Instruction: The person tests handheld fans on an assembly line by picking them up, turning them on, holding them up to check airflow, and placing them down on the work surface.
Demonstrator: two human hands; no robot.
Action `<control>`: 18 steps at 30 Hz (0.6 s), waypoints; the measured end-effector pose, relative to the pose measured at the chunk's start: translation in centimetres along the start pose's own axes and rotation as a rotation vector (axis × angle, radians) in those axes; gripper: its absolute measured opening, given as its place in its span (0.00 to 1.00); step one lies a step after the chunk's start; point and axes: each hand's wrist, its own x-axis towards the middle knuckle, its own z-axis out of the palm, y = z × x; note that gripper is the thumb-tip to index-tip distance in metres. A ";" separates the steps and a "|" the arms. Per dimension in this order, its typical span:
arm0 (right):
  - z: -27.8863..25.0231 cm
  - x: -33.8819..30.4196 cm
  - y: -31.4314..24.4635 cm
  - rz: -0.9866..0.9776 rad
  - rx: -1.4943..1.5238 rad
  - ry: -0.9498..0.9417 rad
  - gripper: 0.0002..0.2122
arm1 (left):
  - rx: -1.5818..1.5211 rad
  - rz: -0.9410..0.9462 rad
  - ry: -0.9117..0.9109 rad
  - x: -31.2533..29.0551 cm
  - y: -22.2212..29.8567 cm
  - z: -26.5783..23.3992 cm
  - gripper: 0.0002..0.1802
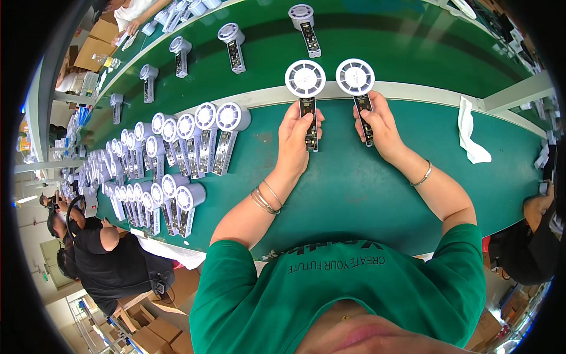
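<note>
A white plastic device with a round, spoked head and a straight handle baring a dark circuit board (305, 82) stands out at the far end of the left hand (293, 134); its twin, a second white plastic device of the same spoked disc and slim board-lined handle (355, 78), sits just to the right in the right hand (382, 131); both hands are grasping, fingers curled round the handles and thumbs laid on the boards; the two heads point away from the wearer, near each other but apart, overlapping the view of a pale, smooth, straight-edged rail (259, 97).

Beneath lies a matte green worktop (348, 197); on its left, well apart from the hands, crowds a dense cluster of similar white devices (233, 117); beyond the rail, a spaced row of more devices (231, 35) rests on a glossy green surface (383, 35); a crumpled, soft white cloth (469, 133) lies to the right.
</note>
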 end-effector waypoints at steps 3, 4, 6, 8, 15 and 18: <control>0.0 0.0 0.1 -0.013 0.005 -0.013 0.19 | -0.011 -0.004 0.013 0.0 0.0 0.0 0.16; 0.0 -0.1 0.1 -0.013 0.005 -0.013 0.19 | -0.011 -0.001 0.016 0.0 -0.1 0.0 0.16; -0.1 -0.1 -0.1 -0.015 0.009 -0.008 0.19 | -0.011 0.001 0.018 0.0 -0.1 0.0 0.16; -0.2 0.0 0.0 -0.017 0.007 -0.010 0.19 | -0.010 0.009 0.011 0.0 0.0 0.0 0.16; -0.2 0.1 0.0 -0.015 -0.033 -0.013 0.19 | 0.029 0.024 0.025 -0.1 0.0 0.1 0.12; -0.2 0.1 0.1 -0.022 0.015 -0.014 0.19 | -0.011 0.020 0.021 -0.1 0.0 0.1 0.15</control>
